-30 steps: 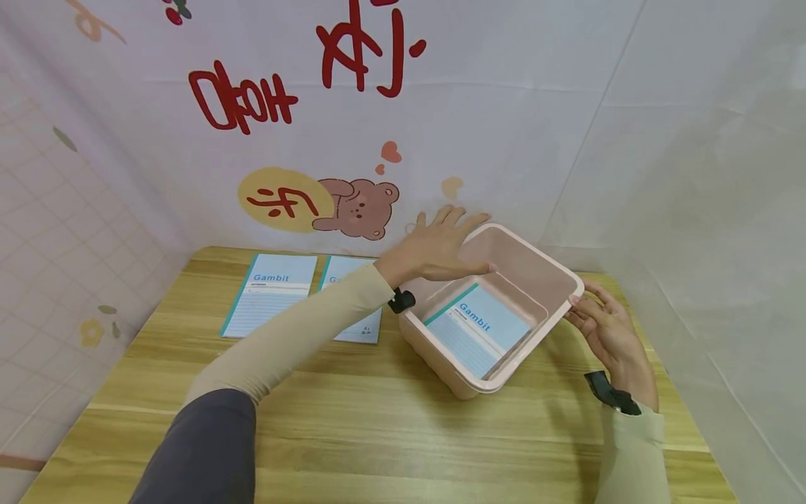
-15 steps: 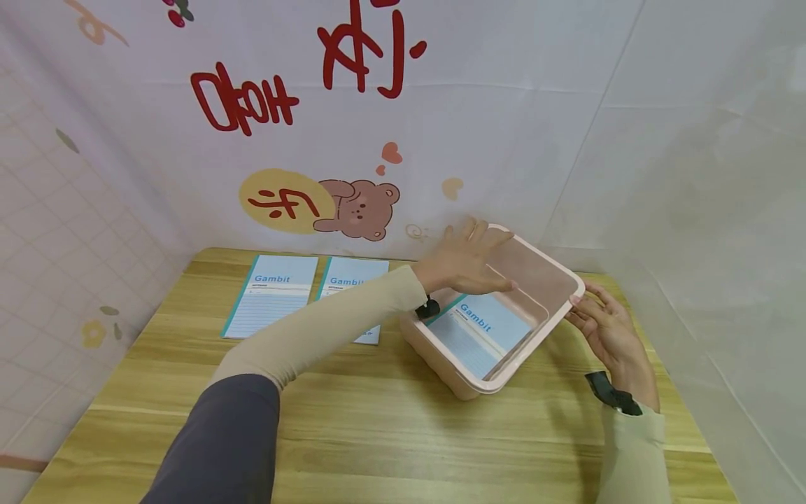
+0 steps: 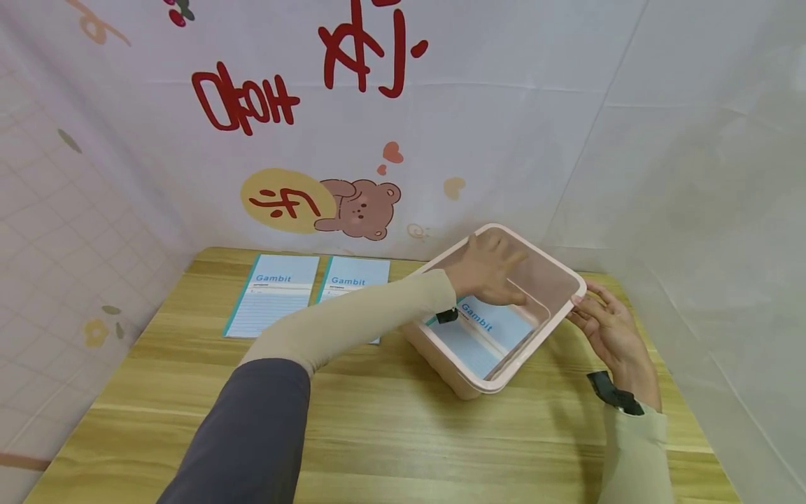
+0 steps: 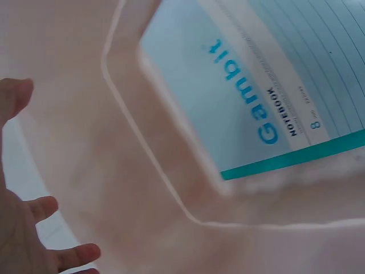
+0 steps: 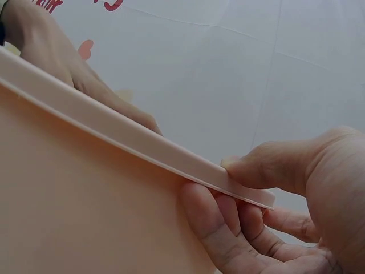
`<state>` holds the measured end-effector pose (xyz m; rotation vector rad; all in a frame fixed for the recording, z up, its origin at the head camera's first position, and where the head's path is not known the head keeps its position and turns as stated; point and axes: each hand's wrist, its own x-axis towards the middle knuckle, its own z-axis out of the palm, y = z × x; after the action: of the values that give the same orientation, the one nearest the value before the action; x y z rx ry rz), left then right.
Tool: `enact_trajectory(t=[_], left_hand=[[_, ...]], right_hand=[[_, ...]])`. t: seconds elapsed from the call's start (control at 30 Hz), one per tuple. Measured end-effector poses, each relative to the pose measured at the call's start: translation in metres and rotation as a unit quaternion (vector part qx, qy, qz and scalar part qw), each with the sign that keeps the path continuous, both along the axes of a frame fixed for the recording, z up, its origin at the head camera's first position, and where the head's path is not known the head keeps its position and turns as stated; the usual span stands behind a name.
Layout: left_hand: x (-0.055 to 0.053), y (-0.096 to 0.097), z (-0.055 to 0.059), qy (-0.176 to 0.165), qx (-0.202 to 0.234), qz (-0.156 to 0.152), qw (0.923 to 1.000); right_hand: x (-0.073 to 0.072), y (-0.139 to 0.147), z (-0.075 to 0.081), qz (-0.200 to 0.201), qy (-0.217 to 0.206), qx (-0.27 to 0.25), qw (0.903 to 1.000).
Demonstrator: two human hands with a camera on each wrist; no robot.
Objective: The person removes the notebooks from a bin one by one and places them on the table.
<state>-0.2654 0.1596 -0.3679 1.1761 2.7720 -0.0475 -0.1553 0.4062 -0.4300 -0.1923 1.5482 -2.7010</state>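
A pale pink plastic bin (image 3: 441,364) stands turned at an angle on the table, with a blue Gambit notebook (image 3: 485,336) lying flat on its bottom. My left hand (image 3: 488,269) is spread over the bin's mouth, fingers apart and nothing in them. In the left wrist view its fingers (image 4: 43,208) show at the left edge, apart from the notebook (image 4: 251,103). My right hand (image 3: 611,329) pinches the bin's right corner rim; the right wrist view shows the thumb (image 5: 262,162) on top and curled fingers beneath the rim (image 5: 142,134).
Two more Gambit notebooks lie left of the bin: one farther left (image 3: 273,297) and one (image 3: 352,273) partly hidden by my left sleeve (image 3: 371,315). A printed white cloth (image 3: 504,126) hangs behind the wooden table (image 3: 390,434), and another sheet (image 3: 724,245) hangs along the right.
My left hand has moved right and slightly down, from the bin's back left rim to over its inside. The right hand, bin and notebooks stay where they were.
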Motion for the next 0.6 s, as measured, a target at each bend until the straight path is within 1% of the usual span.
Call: enact_trajectory(t=[0.07,0.17,0.23,0.33,0.43,0.6], left_hand=[[0.0,0.006,-0.005,0.01,-0.012,-0.009,0.9998],[0.001,0.013,-0.012,0.016,-0.016,-0.018,0.9996],[0.001,0.018,-0.016,0.009,-0.017,-0.015,0.9997],[0.001,0.025,-0.02,-0.023,-0.02,0.001,0.9995],[0.002,0.03,-0.023,-0.06,-0.025,0.018,0.9977],[0.002,0.033,-0.032,-0.089,-0.031,0.048,0.9943]], right_hand=[[0.0,0.0,0.0,0.001,-0.001,-0.002,1.0],[0.0,0.0,0.001,0.002,-0.002,-0.001,1.0],[0.0,0.0,0.001,0.002,-0.001,0.0,1.0],[0.0,0.0,0.001,0.003,0.001,0.0,1.0],[0.0,0.001,0.001,0.002,0.002,0.0,1.0],[-0.001,0.002,-0.002,-0.001,0.0,0.006,1.0]])
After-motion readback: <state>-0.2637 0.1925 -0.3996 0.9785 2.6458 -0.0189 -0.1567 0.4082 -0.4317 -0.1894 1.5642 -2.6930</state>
